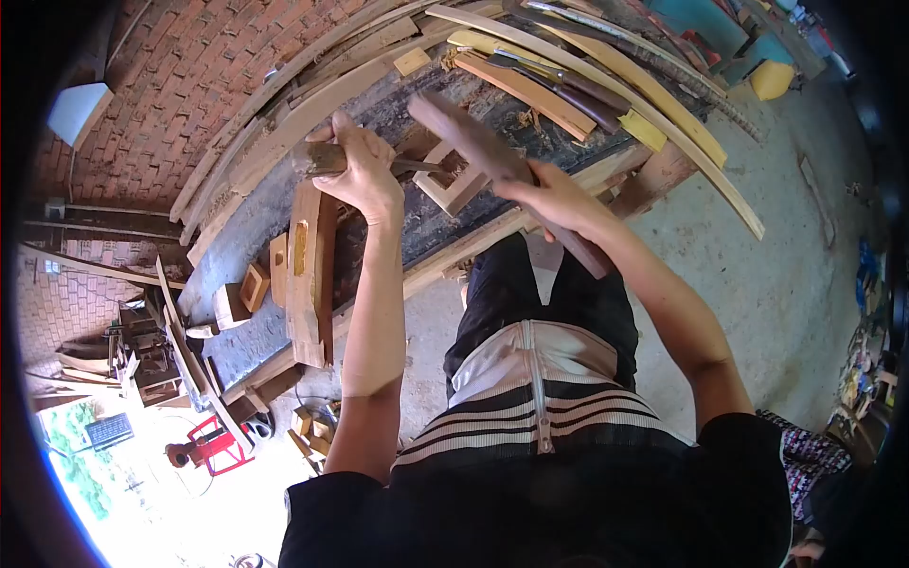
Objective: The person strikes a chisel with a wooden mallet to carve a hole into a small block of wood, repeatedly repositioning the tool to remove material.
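Observation:
My left hand (367,180) is closed around a chisel (320,160), whose thick wooden handle sticks out on the left. Its metal blade points right, and the tip reaches the hollow of a small light wooden block (459,197) on the workbench. In my right hand (559,201) is a dark wooden mallet (466,140), a long bat-like piece gripped near its middle. The mallet slants across the view and overlaps the block's right side. Wood shavings show in the block's hollow.
Long curved wooden strips (606,85) and several chisels (568,90) lie along the bench (246,331). A thick beam (308,275) with a cut slot rests left of my left forearm. Small wooden blocks (254,287) sit farther left; a red stand (222,445) is on the floor.

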`<state>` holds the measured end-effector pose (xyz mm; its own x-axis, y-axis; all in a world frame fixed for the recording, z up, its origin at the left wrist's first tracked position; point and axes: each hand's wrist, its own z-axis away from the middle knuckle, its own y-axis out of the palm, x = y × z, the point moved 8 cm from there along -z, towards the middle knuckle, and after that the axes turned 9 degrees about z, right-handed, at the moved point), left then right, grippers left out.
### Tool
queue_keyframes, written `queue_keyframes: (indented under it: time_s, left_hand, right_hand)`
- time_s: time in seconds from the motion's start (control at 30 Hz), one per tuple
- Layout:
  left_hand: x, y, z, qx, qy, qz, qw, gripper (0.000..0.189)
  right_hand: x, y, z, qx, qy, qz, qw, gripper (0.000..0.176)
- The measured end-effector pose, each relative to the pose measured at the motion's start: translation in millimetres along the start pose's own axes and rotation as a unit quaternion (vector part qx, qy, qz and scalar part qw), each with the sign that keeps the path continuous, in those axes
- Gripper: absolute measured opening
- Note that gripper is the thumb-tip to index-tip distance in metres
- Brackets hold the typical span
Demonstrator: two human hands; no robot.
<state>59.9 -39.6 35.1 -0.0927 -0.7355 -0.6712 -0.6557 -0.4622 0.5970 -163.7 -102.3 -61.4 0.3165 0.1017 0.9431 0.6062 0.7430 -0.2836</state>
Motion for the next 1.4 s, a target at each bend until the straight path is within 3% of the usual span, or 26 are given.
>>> queue_keyframes:
  time_s: [0.07,0.1,0.2,0.23,0.3,0.33,0.37,0.4,0.47,0.53,0.57,0.6,0.63,0.67,0.7,0.77,0.8,0.83,0.87,0.9,0.97,1.07,1.3,1.4]
  left_hand:
    - [-2.1,10.3,2.1,0.009,0.009,-0.025,1.000,0.019]
    - [-2.2,6.5,24.0,-0.009,-0.020,-0.039,0.999,0.019]
    - [-11.7,29.4,19.7,0.034,0.112,-0.123,0.985,0.024]
    - [-4.5,25.3,21.8,0.038,0.088,-0.121,0.988,0.023]
    - [8.2,12.8,24.5,-0.016,0.096,-0.033,0.995,0.026]
    - [10.1,15.3,28.7,0.022,0.108,-0.124,0.986,0.037]
    - [9.1,18.5,29.3,0.118,0.100,-0.094,0.984,0.045]
    - [10.4,16.2,24.3,0.119,0.081,-0.121,0.982,0.046]
    - [19.4,19.0,23.5,0.116,0.060,-0.142,0.981,0.046]
    - [37.4,0.9,28.4,0.000,-0.044,0.054,0.998,0.043]
    - [42.8,-3.6,27.1,-0.001,-0.044,0.053,0.998,0.043]
    - [33.6,4.5,24.6,0.060,0.021,-0.040,0.997,0.042]
    - [24.6,14.2,24.6,0.120,0.088,-0.131,0.980,0.041]
    - [30.0,4.5,30.1,0.015,0.083,-0.020,0.996,0.033]
    - [10.0,19.4,29.2,0.077,0.078,-0.139,0.984,0.028]
    - [-7.5,30.7,27.0,0.029,0.090,-0.083,0.992,0.017]
    - [-6.3,30.9,22.7,0.051,0.070,-0.040,0.995,0.007]
    - [-5.2,19.1,20.9,0.011,0.031,-0.105,0.994,0.014]
    - [-4.8,13.7,24.5,-0.002,0.015,-0.061,0.998,0.017]
    - [-9.4,14.7,28.7,-0.013,0.001,-0.017,1.000,0.019]
    - [-14.3,10.7,32.6,-0.007,0.024,-0.033,0.999,0.020]
    - [-15.0,13.1,41.1,-0.001,0.048,-0.052,0.997,0.021]
    - [-24.6,-10.4,22.0,-0.029,0.046,-0.073,0.996,0.025]
    - [-23.6,-28.6,13.7,-0.095,0.024,0.024,0.995,0.034]
  right_hand:
    - [60.0,-11.4,11.0,-0.014,0.020,-0.006,1.000,0.066]
    - [91.6,-15.6,30.5,-0.055,-0.014,0.016,0.998,0.067]
    - [202.6,-37.7,47.2,-0.131,-0.245,0.102,0.955,0.059]
    - [218.4,-39.9,48.5,-0.221,-0.406,0.106,0.880,0.054]
    - [230.1,-33.7,56.5,-0.201,-0.392,0.259,0.859,0.048]
    - [227.7,-36.4,59.8,-0.204,-0.392,0.259,0.859,0.048]
    - [215.6,-28.2,51.6,-0.147,-0.324,0.386,0.851,0.046]
    - [205.3,-20.6,45.6,-0.089,-0.246,0.504,0.823,0.045]
    - [217.2,-29.4,54.8,-0.094,-0.238,0.490,0.833,0.046]
    - [218.3,-28.2,57.0,-0.093,-0.226,0.469,0.849,0.046]
    - [230.7,-32.4,64.0,-0.166,-0.311,0.394,0.849,0.045]
    - [238.9,-38.4,74.3,-0.237,-0.391,0.310,0.834,0.045]
    - [234.0,-37.4,71.9,-0.237,-0.393,0.308,0.833,0.045]
    - [215.9,-30.2,56.4,-0.169,-0.321,0.378,0.852,0.050]
    - [193.7,-24.9,43.0,-0.101,-0.242,0.443,0.857,0.056]
    - [169.8,-31.4,28.7,-0.126,-0.254,0.416,0.864,0.058]
    - [162.5,-32.9,24.6,-0.140,-0.272,0.384,0.871,0.061]
    - [156.6,-28.9,25.6,-0.136,-0.274,0.385,0.871,0.061]
    - [131.2,-30.9,17.6,-0.083,-0.148,0.269,0.948,0.064]
    - [101.7,-26.2,14.8,-0.026,-0.018,0.144,0.989,0.067]
    - [54.2,-16.6,14.4,-0.038,0.042,0.122,0.991,0.072]
    - [-0.2,-0.7,22.5,-0.021,0.085,0.096,0.991,0.071]
    - [-43.1,18.7,23.2,-0.001,0.129,0.043,0.991,0.071]
    - [-43.0,17.0,24.2,0.004,0.129,0.046,0.991,0.071]
